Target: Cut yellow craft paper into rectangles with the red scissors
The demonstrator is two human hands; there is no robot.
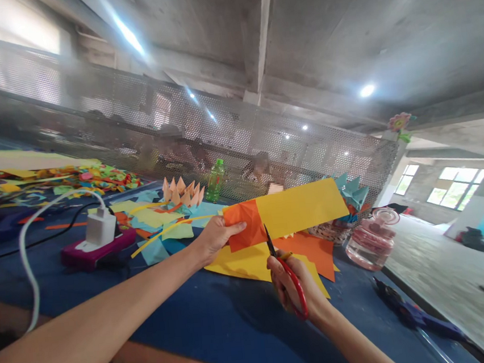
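Note:
My left hand (214, 238) pinches the orange end of a long paper strip (296, 209) that is orange on the left and yellow on the right, held up above the blue table (221, 320). Gripping red-handled scissors (288, 274), my right hand (297, 287) sits just below the strip. Their blades point up and touch the strip's lower edge near where orange meets yellow. Under the strip, yellow and orange paper sheets (249, 260) lie flat on the table.
A white charger (99, 228) with a cable sits on a purple box (99, 252) at left. Paper scraps (74, 180), folded orange paper points (183, 193), a green bottle (215, 179), a pink glass jar (370, 240) and a blue glue gun (417, 313) surround them. A perforated metal screen (219, 126) backs the table.

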